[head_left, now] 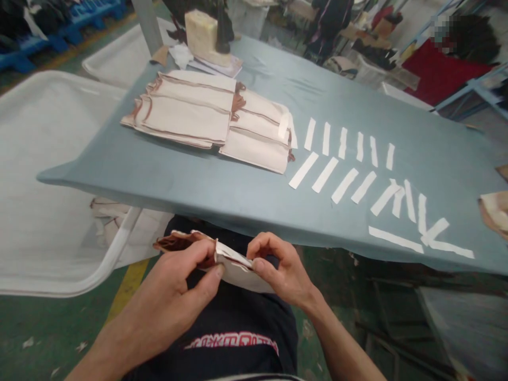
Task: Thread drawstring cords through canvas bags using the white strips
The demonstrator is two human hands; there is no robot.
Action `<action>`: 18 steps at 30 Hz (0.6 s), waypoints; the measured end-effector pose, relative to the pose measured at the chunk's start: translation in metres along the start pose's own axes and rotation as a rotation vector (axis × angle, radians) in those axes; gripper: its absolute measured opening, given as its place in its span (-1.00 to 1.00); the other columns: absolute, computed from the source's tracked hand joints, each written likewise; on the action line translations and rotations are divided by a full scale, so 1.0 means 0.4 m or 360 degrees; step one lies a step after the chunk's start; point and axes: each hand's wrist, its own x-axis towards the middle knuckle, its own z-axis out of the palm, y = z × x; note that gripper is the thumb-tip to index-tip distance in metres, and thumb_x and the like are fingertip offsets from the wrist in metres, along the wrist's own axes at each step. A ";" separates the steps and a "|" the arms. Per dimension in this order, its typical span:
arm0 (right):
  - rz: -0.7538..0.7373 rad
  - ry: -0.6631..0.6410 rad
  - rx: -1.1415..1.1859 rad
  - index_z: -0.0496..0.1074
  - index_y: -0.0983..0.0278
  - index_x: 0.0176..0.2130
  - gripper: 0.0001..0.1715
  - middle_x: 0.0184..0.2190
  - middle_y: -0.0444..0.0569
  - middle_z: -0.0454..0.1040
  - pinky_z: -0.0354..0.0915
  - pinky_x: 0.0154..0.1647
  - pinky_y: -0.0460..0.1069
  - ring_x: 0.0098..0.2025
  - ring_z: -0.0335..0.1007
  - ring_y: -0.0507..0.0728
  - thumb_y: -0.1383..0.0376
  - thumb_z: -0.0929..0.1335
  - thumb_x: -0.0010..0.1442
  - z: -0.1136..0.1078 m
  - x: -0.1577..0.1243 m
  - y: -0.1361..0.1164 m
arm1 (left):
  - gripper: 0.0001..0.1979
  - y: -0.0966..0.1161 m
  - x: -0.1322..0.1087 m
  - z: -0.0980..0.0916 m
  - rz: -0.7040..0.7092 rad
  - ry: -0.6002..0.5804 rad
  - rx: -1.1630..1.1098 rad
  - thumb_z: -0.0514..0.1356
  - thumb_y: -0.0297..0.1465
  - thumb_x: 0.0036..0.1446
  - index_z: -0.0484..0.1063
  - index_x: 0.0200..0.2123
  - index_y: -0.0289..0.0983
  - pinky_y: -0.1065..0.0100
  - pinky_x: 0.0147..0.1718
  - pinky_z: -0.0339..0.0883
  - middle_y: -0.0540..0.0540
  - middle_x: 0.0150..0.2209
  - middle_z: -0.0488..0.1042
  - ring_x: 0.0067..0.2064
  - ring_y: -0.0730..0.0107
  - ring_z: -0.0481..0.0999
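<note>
Head camera looks down on both hands, which are held low in front of the body, below the near edge of the table [178,180]. The left hand [174,296] and the right hand [283,270] are close together, and both are pinched on one fabric piece [238,267], cream with a brown border. Each thumb presses on the top fold and the fingers support it from below. I think this grip keeps the thin layers from sliding apart. The piece hangs in the air over the lap and does not touch the table.

Beyond the left hand, two overlapping piles of similar pieces [186,108] lie flat on the grey cover, probably stacked so that they stay tidy and easy to take. Beyond the right hand, many white strips [345,164] are laid side by side, each one apart from the next, so it seems any single strip can be picked up alone; the ones farthest to the right cross over each other. Far to the left of the left hand stands a large white tub [47,185].
</note>
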 end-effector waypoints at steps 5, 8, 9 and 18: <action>0.0074 -0.0139 0.0232 0.44 0.17 -0.27 -0.35 -0.41 -0.18 0.43 0.26 -0.33 -0.01 -0.40 0.25 0.07 -0.28 0.60 0.28 0.038 0.061 -0.085 | -0.82 0.006 0.031 -0.031 -0.0120 -0.0112 -0.0071 0.21 -0.31 0.26 0.49 -0.42 -0.16 0.37 -0.44 0.30 0.06 -0.49 0.56 -0.45 0.32 0.51; 0.0170 -0.0253 0.0226 0.41 0.16 -0.28 -0.33 -0.44 -0.21 0.40 0.19 -0.38 -0.04 -0.41 0.19 0.05 -0.24 0.65 0.21 0.057 0.089 -0.107 | -0.73 0.000 0.040 -0.038 -0.0170 -0.0203 -0.0200 0.18 -0.22 0.31 0.49 -0.43 -0.17 0.39 -0.48 0.27 0.05 -0.51 0.49 -0.47 0.34 0.44; 0.0201 -0.0270 0.0233 0.40 0.17 -0.29 -0.33 -0.45 -0.22 0.39 0.17 -0.39 -0.04 -0.42 0.18 0.04 -0.24 0.66 0.20 0.062 0.094 -0.109 | -0.70 -0.004 0.042 -0.041 -0.0181 -0.0225 -0.0227 0.17 -0.20 0.33 0.47 -0.44 -0.17 0.40 -0.50 0.27 0.04 -0.51 0.46 -0.48 0.34 0.42; 0.0382 -0.0445 0.0604 0.33 0.15 -0.30 -0.25 -0.54 -0.29 0.34 0.10 -0.49 -0.08 -0.50 0.14 0.00 -0.32 0.64 0.17 0.092 0.113 -0.086 | -0.62 -0.023 0.051 -0.061 -0.0016 -0.0130 -0.0002 0.17 -0.23 0.39 0.51 -0.49 -0.17 0.35 -0.44 0.28 0.01 -0.52 0.51 -0.44 0.29 0.44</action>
